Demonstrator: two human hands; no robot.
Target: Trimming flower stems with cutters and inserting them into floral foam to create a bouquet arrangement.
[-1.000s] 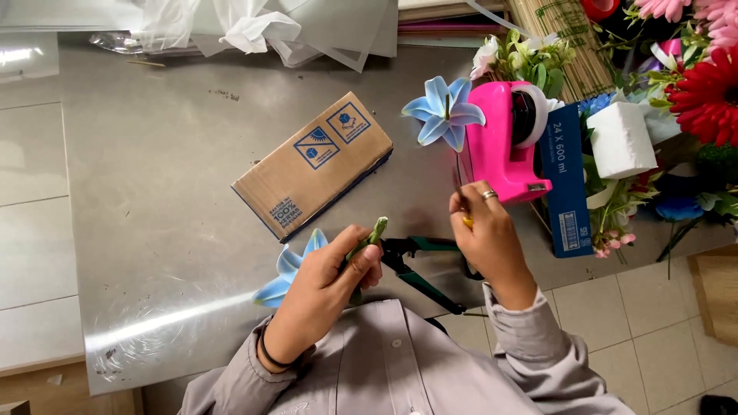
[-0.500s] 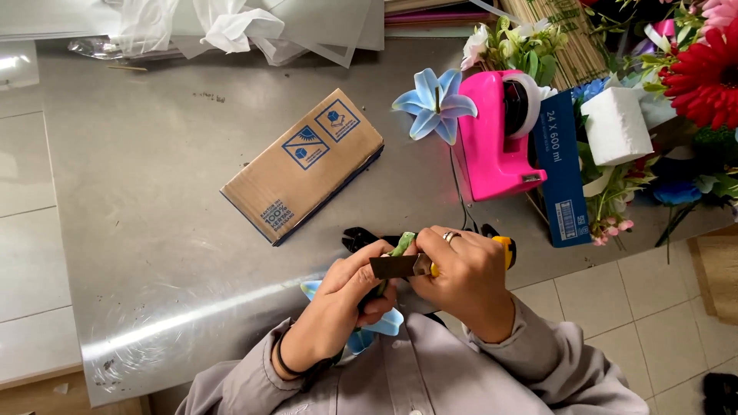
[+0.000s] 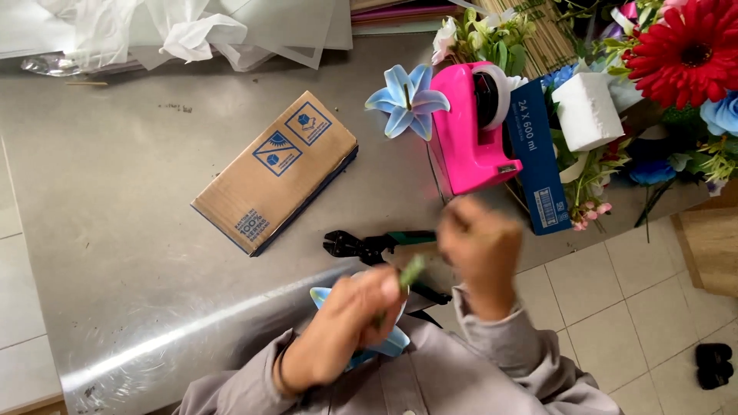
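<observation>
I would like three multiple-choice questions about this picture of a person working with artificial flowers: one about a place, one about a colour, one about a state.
1. Where does the cardboard box lie?
A. on the metal table, left of the tape dispenser
B. on the tiled floor
C. on top of the tape dispenser

2. What colour is the tape dispenser?
A. green
B. pink
C. black

3. What does the left hand hold?
A. nothing, it lies flat
B. the cutting pliers
C. a green stem of a blue flower

Answers: 1 A, the box rests flat on the steel surface, apart from the dispenser. 2 B, its body is bright pink. 3 C, the fingers close around the stem, while the pliers lie on the table.
</observation>
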